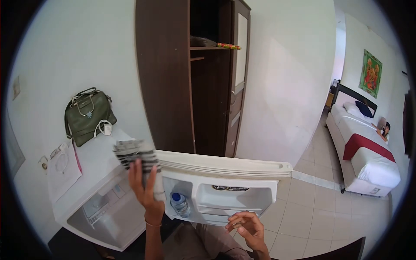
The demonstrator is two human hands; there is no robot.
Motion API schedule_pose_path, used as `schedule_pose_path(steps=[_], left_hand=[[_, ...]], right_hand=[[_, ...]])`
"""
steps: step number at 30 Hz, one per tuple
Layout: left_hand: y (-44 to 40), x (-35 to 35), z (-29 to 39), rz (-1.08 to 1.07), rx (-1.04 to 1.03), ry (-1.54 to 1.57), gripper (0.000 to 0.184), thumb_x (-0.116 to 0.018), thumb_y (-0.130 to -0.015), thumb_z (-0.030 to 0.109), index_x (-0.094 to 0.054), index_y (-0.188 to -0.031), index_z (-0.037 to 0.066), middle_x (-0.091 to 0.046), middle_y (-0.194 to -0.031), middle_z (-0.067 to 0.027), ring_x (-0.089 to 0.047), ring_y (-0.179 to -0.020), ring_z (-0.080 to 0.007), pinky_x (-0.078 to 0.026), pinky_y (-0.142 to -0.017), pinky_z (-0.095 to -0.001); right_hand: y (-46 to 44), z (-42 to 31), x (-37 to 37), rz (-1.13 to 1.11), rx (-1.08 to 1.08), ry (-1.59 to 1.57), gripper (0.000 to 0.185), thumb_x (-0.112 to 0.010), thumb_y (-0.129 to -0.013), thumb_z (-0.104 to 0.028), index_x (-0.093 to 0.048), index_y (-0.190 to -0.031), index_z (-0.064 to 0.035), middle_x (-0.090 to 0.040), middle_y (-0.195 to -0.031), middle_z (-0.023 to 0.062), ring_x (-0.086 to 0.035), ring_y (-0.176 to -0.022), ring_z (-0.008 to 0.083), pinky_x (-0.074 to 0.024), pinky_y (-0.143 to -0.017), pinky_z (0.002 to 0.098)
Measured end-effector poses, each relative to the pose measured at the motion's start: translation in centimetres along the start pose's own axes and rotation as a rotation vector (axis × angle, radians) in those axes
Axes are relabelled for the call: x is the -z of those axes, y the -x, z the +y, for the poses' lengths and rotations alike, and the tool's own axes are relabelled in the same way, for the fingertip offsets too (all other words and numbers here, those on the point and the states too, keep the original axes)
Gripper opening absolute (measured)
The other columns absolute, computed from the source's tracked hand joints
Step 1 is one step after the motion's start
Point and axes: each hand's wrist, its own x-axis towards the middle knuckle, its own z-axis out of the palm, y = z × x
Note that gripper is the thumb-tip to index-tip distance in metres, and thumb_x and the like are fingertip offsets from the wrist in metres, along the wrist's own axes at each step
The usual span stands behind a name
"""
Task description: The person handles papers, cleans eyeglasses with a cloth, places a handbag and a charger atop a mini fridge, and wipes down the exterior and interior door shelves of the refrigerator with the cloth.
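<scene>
My left hand [144, 186] holds a folded striped cloth [139, 157], slightly blurred, above the gap between the small fridge [73, 212] and its open door [221, 167]. My right hand [246, 226] is in front of the lower door shelf, its fingers curved and apart, with nothing visible in them. Inside the door stands a water bottle with a blue cap [180, 204]. The door's shelves [234, 201] lie between my hands. Part of the fridge's inside shows at the lower left.
A green handbag [90, 117], a white charger [106, 129] and a paper bag [64, 169] are on the fridge top. Behind the door is a brown wardrobe [167, 78]. At the right, a person [384, 131] is beside a bed [359, 138].
</scene>
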Motion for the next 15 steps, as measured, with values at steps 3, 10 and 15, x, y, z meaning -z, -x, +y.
schedule_pose_path(steps=[3,10,15], left_hand=[[-0.5,-2.1,-0.1,-0.488,-0.069,-0.098,0.05,-0.057,-0.087,0.006,-0.062,-0.137,0.011,-0.052,-0.148,-0.0158,-0.043,-0.141,-0.0333,-0.017,-0.122,-0.0572],[-3.1,-1.1,2.6,-0.624,0.06,0.248,0.06,-0.052,-0.076,0.001,-0.062,-0.135,0.01,-0.055,-0.142,-0.0126,-0.045,-0.138,-0.031,-0.013,-0.123,-0.0574],[-5.1,-0.9,3.0,-0.725,-0.011,0.334,0.056,-0.057,-0.074,0.005,-0.064,-0.129,0.01,-0.059,-0.133,-0.0114,-0.049,-0.132,-0.0308,-0.016,-0.122,-0.0567]], right_hand=[[0.3,0.2,0.8,0.01,0.016,0.016,0.038,-0.059,-0.099,-0.003,-0.047,-0.134,0.0048,-0.06,-0.124,0.0214,-0.066,-0.104,0.0265,-0.0581,-0.088,0.0415],[0.6,0.1,1.4,0.063,-0.009,0.052,0.035,-0.059,-0.1,-0.004,-0.05,-0.132,0.0042,-0.063,-0.122,0.0197,-0.068,-0.099,0.0238,-0.0576,-0.086,0.0389],[0.4,-0.2,1.0,0.025,0.015,0.137,0.032,-0.06,-0.099,-0.003,-0.053,-0.129,0.0038,-0.065,-0.12,0.0174,-0.069,-0.094,0.021,-0.0571,-0.084,0.036]])
